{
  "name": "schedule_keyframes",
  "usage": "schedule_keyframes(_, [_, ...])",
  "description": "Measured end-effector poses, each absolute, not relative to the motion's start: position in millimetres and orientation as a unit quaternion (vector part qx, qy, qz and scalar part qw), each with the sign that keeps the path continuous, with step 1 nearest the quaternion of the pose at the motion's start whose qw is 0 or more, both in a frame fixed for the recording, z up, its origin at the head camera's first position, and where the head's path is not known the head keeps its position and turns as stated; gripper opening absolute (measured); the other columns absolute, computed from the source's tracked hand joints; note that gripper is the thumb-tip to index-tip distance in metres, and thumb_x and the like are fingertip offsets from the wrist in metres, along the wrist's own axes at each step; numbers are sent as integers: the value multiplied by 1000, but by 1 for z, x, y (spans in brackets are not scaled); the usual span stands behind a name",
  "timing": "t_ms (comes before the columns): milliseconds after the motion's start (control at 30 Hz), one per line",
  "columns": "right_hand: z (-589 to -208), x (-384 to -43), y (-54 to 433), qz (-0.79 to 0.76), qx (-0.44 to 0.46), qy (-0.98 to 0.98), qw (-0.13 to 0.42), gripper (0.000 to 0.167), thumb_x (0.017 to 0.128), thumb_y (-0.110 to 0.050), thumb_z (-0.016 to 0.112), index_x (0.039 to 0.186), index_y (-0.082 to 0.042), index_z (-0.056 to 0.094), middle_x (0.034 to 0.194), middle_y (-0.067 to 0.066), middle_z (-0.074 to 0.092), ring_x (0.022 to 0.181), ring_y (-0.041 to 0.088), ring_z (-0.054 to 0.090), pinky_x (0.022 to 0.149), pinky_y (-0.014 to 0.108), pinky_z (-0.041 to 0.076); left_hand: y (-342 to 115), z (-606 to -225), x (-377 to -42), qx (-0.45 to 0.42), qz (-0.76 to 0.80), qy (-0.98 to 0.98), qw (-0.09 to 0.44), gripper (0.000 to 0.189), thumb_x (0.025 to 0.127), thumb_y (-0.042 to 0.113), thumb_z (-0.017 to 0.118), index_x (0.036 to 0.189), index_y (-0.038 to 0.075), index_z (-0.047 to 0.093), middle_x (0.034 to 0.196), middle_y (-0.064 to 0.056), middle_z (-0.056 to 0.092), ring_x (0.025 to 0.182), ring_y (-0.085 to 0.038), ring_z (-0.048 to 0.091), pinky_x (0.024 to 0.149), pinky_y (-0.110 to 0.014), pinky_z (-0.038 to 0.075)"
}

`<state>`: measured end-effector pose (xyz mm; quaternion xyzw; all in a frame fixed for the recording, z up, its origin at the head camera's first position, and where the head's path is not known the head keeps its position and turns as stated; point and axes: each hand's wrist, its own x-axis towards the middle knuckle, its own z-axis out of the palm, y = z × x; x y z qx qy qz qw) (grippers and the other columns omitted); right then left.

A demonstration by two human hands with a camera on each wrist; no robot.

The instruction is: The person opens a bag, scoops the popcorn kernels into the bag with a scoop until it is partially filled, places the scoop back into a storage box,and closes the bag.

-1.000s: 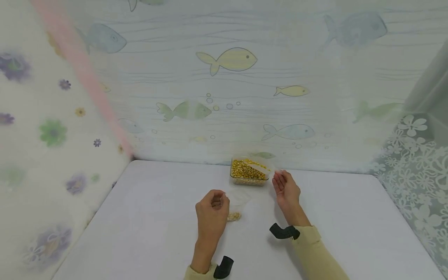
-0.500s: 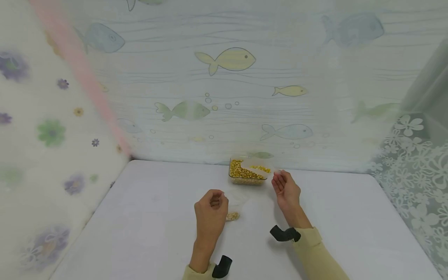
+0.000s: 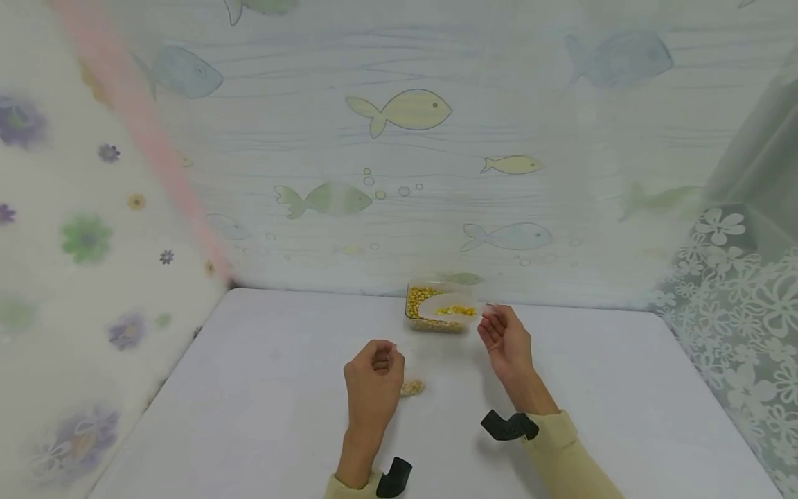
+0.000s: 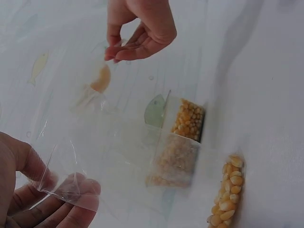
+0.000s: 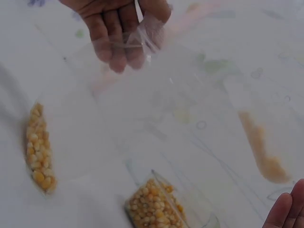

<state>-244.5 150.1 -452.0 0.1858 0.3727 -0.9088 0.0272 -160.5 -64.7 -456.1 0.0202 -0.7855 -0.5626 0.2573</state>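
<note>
My left hand (image 3: 374, 381) pinches the top edge of a clear plastic bag (image 5: 85, 128). Corn kernels (image 3: 412, 387) fill the bag's lower end, down at the table. With the fingertips of my right hand (image 3: 508, 350) I hold a whitish, translucent scoop (image 3: 427, 307) by its end. Yellow kernels (image 3: 458, 310) lie in the scoop, which is over a clear rectangular container (image 3: 436, 328) of corn. The left wrist view shows the bag's film (image 4: 80, 202) between thumb and fingers, partly veiling the container behind it.
The white table (image 3: 280, 388) backs onto a wall (image 3: 299, 152) printed with fish. A flowered wall (image 3: 93, 277) rises at the left, and a lacy curtain (image 3: 742, 333) hangs at the right. The container stands near the table's back edge.
The scoop has come up out of the corn, loaded with kernels, and more of its bowl shows. My right hand has shifted slightly left. My left hand keeps its hold on the bag.
</note>
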Motion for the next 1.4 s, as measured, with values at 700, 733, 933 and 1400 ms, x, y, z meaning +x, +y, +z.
schedule_keyframes(700, [-434,-223,142,-840,129,528,1,31,99,-9,58,72,-13,74,61,-3,68,56,8,63,63,21,57,-65,-455,-160,36,-567,-785,247,8,89,1,66,86,5,71,74,-4,72,66,-9,69,63,-23,58])
schedule_keyframes(733, [-435,-223,142,-835,124,536,-6,30,99,-9,58,73,-12,75,61,-3,68,55,9,64,63,22,57,-65,-455,-160,37,-567,-785,246,8,90,1,66,86,6,71,74,-4,72,66,-9,69,63,-23,58])
schedule_keyframes(933, [-433,-218,139,-805,95,584,-49,21,97,-7,63,81,-5,77,62,0,70,54,11,66,63,25,59,-65,-456,-161,31,-569,-784,245,8,90,0,66,86,5,71,74,-4,72,66,-9,69,63,-23,58])
schedule_keyframes(1400, [-424,-210,132,-754,36,645,-115,24,97,-3,62,101,19,68,64,1,71,54,13,67,62,28,61,-66,-455,-161,24,-573,-781,247,6,89,0,65,86,1,71,73,-5,72,65,-9,69,62,-24,58])
